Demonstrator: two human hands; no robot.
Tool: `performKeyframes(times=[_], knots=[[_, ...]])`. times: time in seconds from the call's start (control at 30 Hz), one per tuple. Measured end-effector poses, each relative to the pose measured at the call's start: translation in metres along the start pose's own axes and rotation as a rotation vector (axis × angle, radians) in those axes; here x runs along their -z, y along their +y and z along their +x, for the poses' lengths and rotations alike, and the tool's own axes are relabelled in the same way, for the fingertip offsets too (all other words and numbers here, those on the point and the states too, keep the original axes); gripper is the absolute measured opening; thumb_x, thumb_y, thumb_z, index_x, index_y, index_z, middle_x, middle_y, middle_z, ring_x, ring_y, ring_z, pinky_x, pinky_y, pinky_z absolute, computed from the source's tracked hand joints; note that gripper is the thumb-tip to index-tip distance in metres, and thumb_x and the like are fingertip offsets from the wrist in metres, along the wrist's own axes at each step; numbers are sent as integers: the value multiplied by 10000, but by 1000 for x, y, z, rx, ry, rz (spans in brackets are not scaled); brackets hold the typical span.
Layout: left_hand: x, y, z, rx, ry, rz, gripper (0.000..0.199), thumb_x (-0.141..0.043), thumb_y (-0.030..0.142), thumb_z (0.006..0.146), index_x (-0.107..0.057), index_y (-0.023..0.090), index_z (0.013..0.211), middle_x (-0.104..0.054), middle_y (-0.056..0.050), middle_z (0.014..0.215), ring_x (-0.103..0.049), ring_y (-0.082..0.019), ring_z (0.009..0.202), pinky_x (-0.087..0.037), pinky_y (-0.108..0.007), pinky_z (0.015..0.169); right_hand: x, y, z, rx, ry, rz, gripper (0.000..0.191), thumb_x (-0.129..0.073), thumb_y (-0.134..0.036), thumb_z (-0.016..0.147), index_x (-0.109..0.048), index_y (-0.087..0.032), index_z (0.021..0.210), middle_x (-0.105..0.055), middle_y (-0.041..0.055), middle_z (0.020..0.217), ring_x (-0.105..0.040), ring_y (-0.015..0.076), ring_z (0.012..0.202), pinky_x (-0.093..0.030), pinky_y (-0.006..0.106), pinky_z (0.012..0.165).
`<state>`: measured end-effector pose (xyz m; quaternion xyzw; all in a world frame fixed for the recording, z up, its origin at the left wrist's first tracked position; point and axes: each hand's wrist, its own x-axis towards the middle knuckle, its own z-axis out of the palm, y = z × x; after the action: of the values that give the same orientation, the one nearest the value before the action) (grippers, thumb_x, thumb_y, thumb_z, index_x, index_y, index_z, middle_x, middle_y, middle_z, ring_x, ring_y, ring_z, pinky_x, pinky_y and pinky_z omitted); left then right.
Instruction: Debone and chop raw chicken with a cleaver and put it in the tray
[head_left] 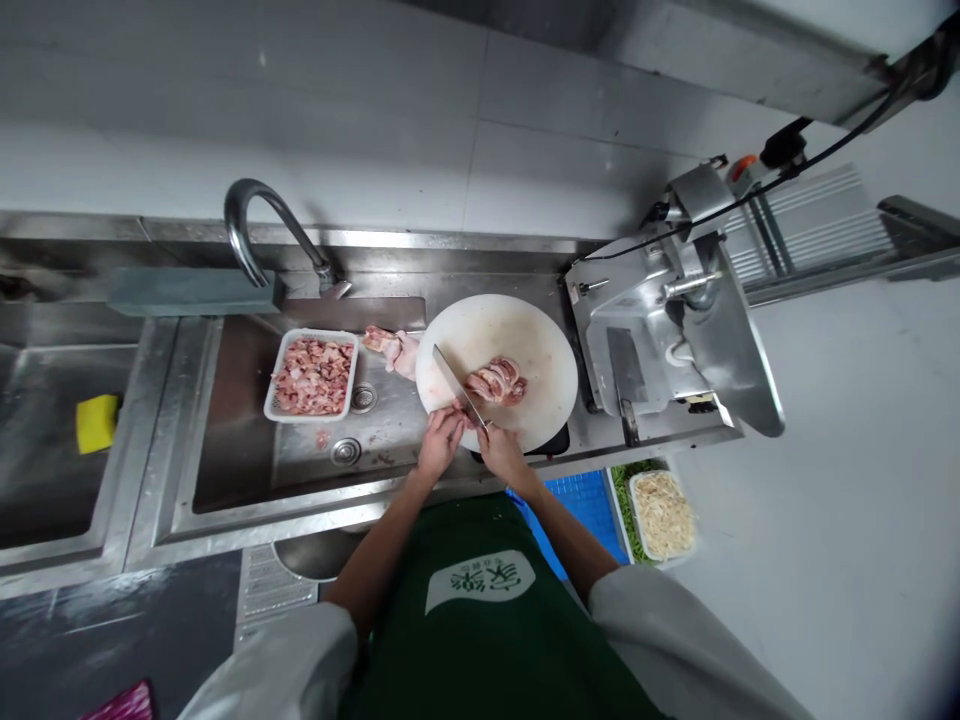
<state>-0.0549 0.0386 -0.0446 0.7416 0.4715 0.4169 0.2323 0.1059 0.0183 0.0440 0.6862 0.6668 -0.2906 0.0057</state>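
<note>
My right hand (501, 447) grips the handle of a kitchen knife (454, 380), whose long blade points up and left over the round white cutting board (541, 345). Beside the blade, at the board's front left edge, the fingers of my left hand (441, 440) close on a small piece of raw meat (465, 412), partly hidden by the fingers. A sliced pile of raw meat (497, 381) lies on the board to the right of the knife. Left of the board, a larger raw piece with pale skin (392, 350) rests against its edge.
A white basket (352, 372) of cut meat stands in the sink (247, 465) beneath a curved faucet (238, 225). On the right are a metal machine (701, 280) and a cleaver (627, 375). A yellow sponge (96, 424) lies far left; food trays (637, 500) sit below the counter.
</note>
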Motion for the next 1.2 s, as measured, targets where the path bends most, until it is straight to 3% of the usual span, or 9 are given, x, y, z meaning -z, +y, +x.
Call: performKeyframes(times=[0.23,0.33,0.43,0.53,0.7,0.83,1.0,1.1,1.2], knots=[[7,-6,-10,22,6,72,208,-559,282,978,-702,213,1112,-679,-96,1062,-605,-237,1006,-513,-405,913,15,9,0,-6,37,8,342,-390,-353,1065,-665,-156,1018,-744,109,929,-679,199,857,-374,247,721],[15,-1,-15,98,132,57,153,-578,283,963,-699,210,1021,-687,-83,992,-625,-226,960,-518,-394,896,20,7,-6,22,101,15,330,-382,-342,1067,-657,-164,1035,-741,99,913,-671,196,819,-356,255,711],[25,2,-22,185,302,69,118,-572,256,956,-675,200,944,-679,-68,906,-634,-211,895,-513,-387,883,19,3,-11,30,87,22,305,-389,-312,1063,-656,-166,1047,-744,89,902,-669,195,805,-348,259,708],[34,4,-31,240,383,79,110,-569,244,948,-661,194,915,-663,-59,866,-628,-194,845,-512,-358,844,13,1,-13,20,81,6,295,-392,-292,1060,-657,-165,1041,-747,89,905,-674,201,824,-350,263,729],[37,6,-38,327,408,80,133,-559,261,944,-653,189,882,-641,-52,839,-621,-180,820,-508,-326,811,6,2,-12,-15,66,-23,308,-381,-302,1062,-657,-167,1040,-749,93,911,-678,204,827,-364,261,738],[35,7,-34,330,422,63,130,-561,252,939,-649,187,869,-631,-42,819,-610,-168,798,-502,-311,797,13,-4,-16,-47,49,-32,323,-371,-302,1064,-662,-161,1058,-753,105,920,-691,217,849,-395,267,776],[38,6,-35,408,526,91,146,-557,265,938,-644,191,846,-624,-34,803,-599,-164,775,-495,-305,752,37,-30,-38,34,162,33,413,-307,-331,1071,-628,-149,1257,-741,150,1066,-696,248,950,-448,282,841],[46,3,-41,472,590,131,155,-555,282,940,-643,190,851,-627,-35,806,-590,-162,763,-484,-294,704,39,-39,-42,77,249,60,470,-258,-343,1078,-577,-146,1361,-719,171,1145,-681,259,1041,-458,286,885],[51,2,-42,466,553,117,158,-547,280,947,-636,192,850,-616,-29,798,-586,-157,748,-491,-290,702,21,-37,-30,-6,78,13,412,-321,-284,1059,-657,-119,1230,-739,173,1043,-695,257,976,-474,284,846]])
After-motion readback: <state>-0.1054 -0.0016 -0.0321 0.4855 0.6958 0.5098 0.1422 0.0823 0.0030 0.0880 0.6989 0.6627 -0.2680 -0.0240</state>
